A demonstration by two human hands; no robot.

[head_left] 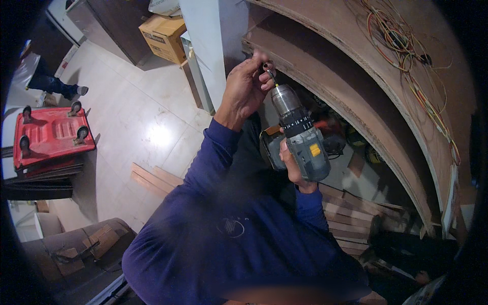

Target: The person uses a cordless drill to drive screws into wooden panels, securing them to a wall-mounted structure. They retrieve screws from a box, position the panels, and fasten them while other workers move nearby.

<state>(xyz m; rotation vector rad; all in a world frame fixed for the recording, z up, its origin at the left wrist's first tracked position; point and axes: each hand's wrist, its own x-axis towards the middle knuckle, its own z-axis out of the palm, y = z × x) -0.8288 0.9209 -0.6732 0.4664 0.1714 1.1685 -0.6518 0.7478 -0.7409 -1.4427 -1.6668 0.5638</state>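
- Right hand (291,165): wrapped around the handle of a grey-and-black cordless drill (304,145), its silver metal chuck (285,99) aimed toward the left hand (245,85).
- Left hand: fingers curled at the slim bit's (273,79) tip; whether they pinch anything is too blurred to tell.
- Drill: near a curved brown wooden board (315,63).

The drill (309,152) sits between the dolly (63,127) and curved panel (340,20).

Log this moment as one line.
right hand: grips grey-and-black power drill | left hand: fingers at slim metal bit | right side: curved brown wooden panel
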